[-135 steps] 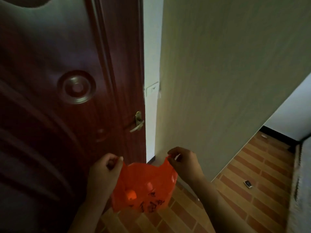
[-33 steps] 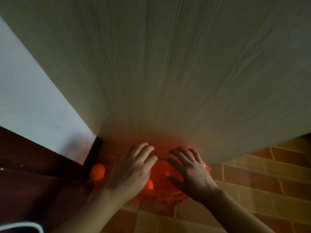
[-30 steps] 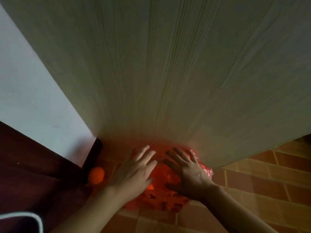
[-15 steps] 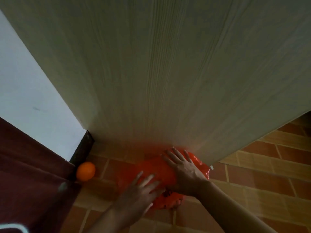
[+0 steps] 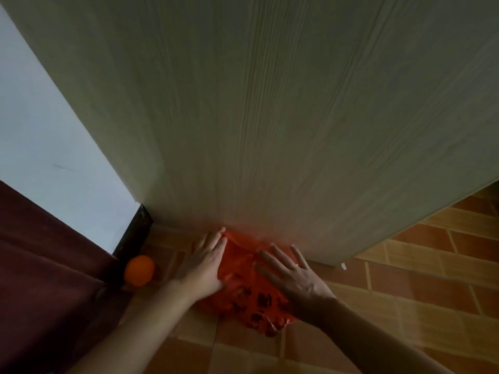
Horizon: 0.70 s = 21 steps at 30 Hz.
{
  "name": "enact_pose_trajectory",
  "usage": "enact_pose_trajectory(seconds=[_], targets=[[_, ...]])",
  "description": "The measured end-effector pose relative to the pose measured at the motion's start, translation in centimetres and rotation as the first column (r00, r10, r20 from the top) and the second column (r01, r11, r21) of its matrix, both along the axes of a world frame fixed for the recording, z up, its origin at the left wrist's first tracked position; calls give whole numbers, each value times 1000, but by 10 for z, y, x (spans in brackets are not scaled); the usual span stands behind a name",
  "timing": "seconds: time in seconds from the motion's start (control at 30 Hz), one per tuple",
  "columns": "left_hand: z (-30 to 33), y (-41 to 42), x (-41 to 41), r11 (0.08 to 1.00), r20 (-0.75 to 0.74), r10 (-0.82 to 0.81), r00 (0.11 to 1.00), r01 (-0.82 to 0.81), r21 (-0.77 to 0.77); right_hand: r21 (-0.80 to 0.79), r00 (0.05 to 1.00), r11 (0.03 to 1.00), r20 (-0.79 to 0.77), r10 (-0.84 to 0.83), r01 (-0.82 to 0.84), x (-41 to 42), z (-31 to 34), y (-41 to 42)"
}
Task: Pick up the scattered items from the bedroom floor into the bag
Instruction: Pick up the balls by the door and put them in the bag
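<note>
I've got both hands, left hand (image 5: 204, 268) and right hand (image 5: 293, 276), fingers spread flat on the bag (image 5: 251, 290) at the cabinet (image 5: 270, 117) foot; next, I judge, grab the ball (image 5: 139, 270) left of the bag.

Light: dim overall, the white wall (image 5: 48, 147) glowing brightest at left.
Shadow: darkening the lower left corner.
Edges: wide-angle lines bowing outward.

left hand (image 5: 203, 268): back on the bag's left edge, fingers straight
right hand (image 5: 293, 273): fingers now spread flat
bag (image 5: 247, 290): flatter, shifted toward lower centre
</note>
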<state>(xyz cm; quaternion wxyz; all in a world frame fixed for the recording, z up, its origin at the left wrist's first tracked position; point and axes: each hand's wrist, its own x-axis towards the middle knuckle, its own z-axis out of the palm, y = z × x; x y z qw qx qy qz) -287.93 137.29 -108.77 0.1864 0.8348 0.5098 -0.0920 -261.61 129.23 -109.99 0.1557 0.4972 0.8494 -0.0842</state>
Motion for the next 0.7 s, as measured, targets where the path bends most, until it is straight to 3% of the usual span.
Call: enact_pose_trajectory(seconds=[0.13,0.17,0.23,0.3,0.37,0.43,0.5,0.57,0.7], targets=[[10,4,-4,989,-66,-90,994,81,-122,-143,995,988,67,68,-58,-8,-13,-5],[14,-1,-6,993,-14,-92,996,91,-73,-168,998,985,53,44,-35,-10,-13,-7],[20,-17,-8,974,97,-146,984,126,187,-159,999,987,-33,-41,35,-13,-9,-6],[14,-33,2,879,248,-306,919,174,443,-123,986,987,-119,-120,106,-17,-5,-1],[0,-45,15,829,326,-450,832,253,498,-138,975,979,-143,-169,150,-18,0,5],[-14,-50,22,852,226,-465,856,363,376,-159,977,975,-122,-174,154,-17,-2,7],[-23,-50,18,917,63,-396,916,390,86,-159,981,976,-102,-167,150,-16,-3,7],[-31,-47,8,911,-48,-408,912,403,-86,-184,986,974,-70,-149,133,-13,-5,5],[-43,-51,-7,917,-4,-396,918,395,-51,-176,996,980,35,-86,91,-10,-13,0]])
